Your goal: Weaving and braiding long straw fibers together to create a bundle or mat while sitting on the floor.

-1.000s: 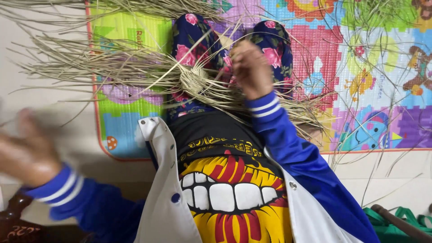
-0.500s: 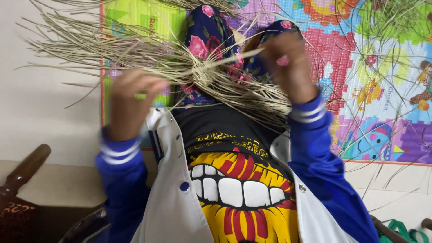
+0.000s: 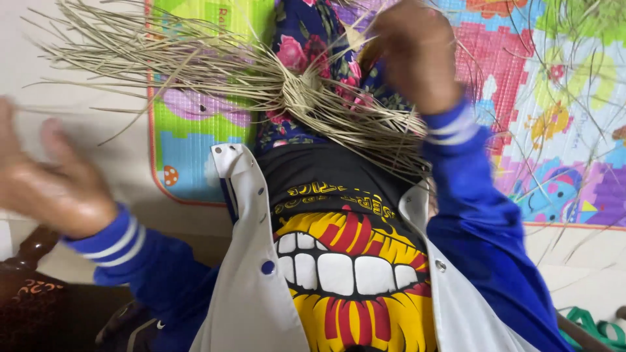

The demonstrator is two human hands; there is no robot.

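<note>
**Dry straw bundle on the lap**

The straw bundle (image 3: 306, 98) lies on the lap, over the flowered trousers (image 3: 306, 39). The strands look light, stiff and brittle; the woven knot in the middle seems the safest hold. The right hand (image 3: 417, 52) pinches strands. The left hand (image 3: 52, 182) is apart, open, blurred, above the floor beside the colourful mat (image 3: 548, 117).

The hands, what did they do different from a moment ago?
The left hand swung out to the left side, away from the straw bundle, open and blurred. The right hand moved up a little and stays at the straws near the woven knot; its grip is hidden. The bundle stays on the lap, over the colourful mat.
</note>
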